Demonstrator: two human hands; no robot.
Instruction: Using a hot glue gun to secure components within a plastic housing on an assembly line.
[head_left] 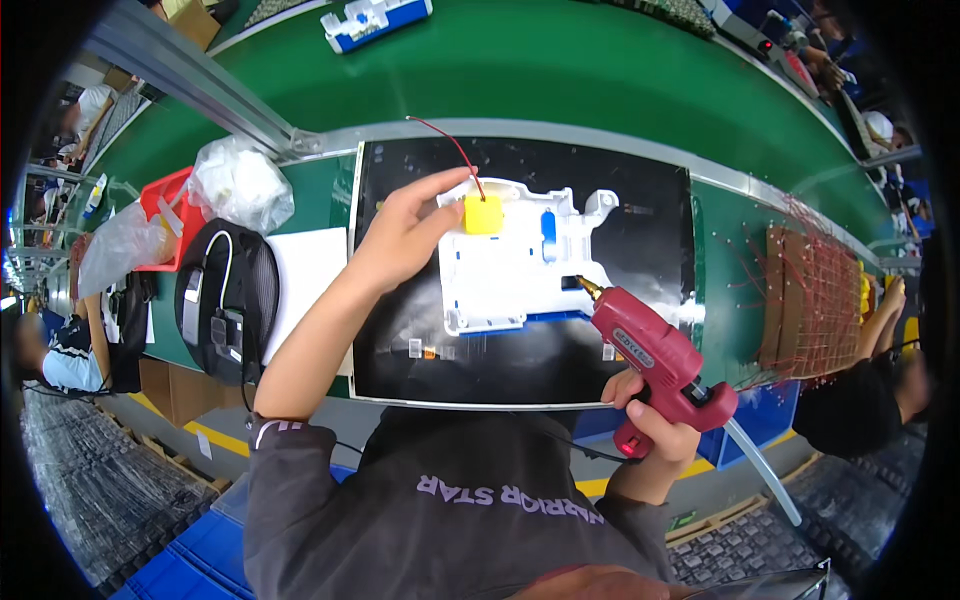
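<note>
A white plastic housing (500, 275) with a blue lower edge lies on the black work mat in front of me. At its upper left sits a small yellow block (484, 214) with a thin red wire (448, 140) rising from it. My left hand (405, 235) reaches over the housing's left edge, thumb against the block and index finger curled by the wire; its other fingers are hidden. My right hand (655, 425) is closed round the handle of a dark red glue gun (650, 340). The gun's brass nozzle points at the housing's lower right, near a small dark opening.
A clear glue stick (765, 473) protrudes from the gun's back. Many red-wired pieces (815, 300) stand on cardboard at right. At left are a black bag (230, 300), a red bin (165, 215) and plastic bags (240, 185). Another housing (375, 22) lies on the green surface beyond; people work nearby.
</note>
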